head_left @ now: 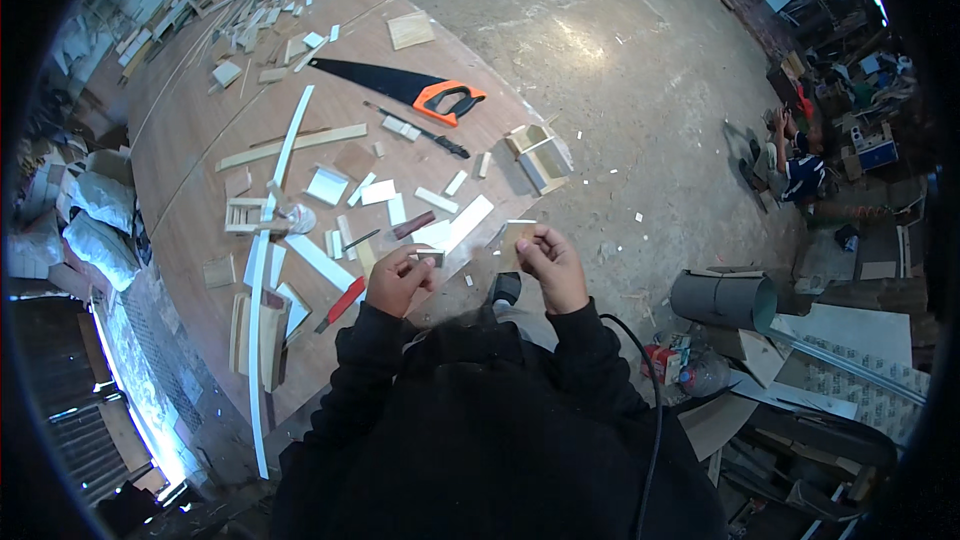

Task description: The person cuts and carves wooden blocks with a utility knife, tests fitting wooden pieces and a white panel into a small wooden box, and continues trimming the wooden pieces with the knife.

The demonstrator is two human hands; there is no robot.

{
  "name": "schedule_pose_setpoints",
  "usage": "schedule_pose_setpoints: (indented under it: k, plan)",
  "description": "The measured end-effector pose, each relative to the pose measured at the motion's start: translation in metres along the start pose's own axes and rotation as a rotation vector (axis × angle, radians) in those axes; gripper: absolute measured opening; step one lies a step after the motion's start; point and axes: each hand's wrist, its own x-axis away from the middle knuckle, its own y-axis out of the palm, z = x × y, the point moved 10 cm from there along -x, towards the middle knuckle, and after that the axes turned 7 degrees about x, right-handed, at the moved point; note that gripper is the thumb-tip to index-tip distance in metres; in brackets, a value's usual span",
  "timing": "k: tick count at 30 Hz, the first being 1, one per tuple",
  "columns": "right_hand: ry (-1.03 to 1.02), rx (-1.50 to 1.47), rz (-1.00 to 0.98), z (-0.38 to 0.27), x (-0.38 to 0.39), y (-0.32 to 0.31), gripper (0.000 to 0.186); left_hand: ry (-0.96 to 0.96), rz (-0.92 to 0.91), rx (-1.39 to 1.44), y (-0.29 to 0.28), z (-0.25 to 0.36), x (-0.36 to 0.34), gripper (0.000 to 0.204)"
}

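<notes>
The right hand (553, 262) holds a flat wooden piece (513, 248), light brown with a paler strip along its top end. It is roughly rectangular, longer than wide, and stands lengthwise away from the body, leaning slightly. The thumb and fingers pinch it at its right side, leaving most of its broad face in sight.

The left hand (398, 281) holds a small block (431, 258) at the fingertips. It shows a dark grey face with a pale upper edge; the fingers cover part of it, so its full shape cannot be told. The two pieces are apart, the block to the left.
</notes>
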Motion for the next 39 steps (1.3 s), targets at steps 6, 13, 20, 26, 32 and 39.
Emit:
schedule_pose_setpoints:
  k: [6,13,20,26,32,39]
  plan:
    - [0.029,-0.041,0.206,-0.026,-0.026,-0.147,0.023,0.024,-0.045,0.470,0.077,-0.003,-0.104,0.022]
    - [0.060,-0.026,0.281,-0.030,-0.046,-0.231,0.020,0.179,0.038,0.099,0.094,-0.021,-0.240,0.019]
    - [0.119,-0.041,0.307,-0.015,-0.089,-0.223,0.017,0.041,0.044,0.045,0.088,-0.045,-0.321,0.023]
    - [0.160,0.000,0.365,-0.017,-0.130,-0.220,0.019,0.024,0.019,-0.040,0.094,-0.056,-0.359,0.022]
    - [0.175,0.017,0.371,-0.006,-0.164,-0.223,0.015,-0.033,-0.005,0.021,0.100,-0.070,-0.358,0.024]
    - [0.253,0.024,0.409,0.008,-0.189,-0.216,0.011,-0.052,0.048,-0.062,0.098,-0.062,-0.363,0.025]
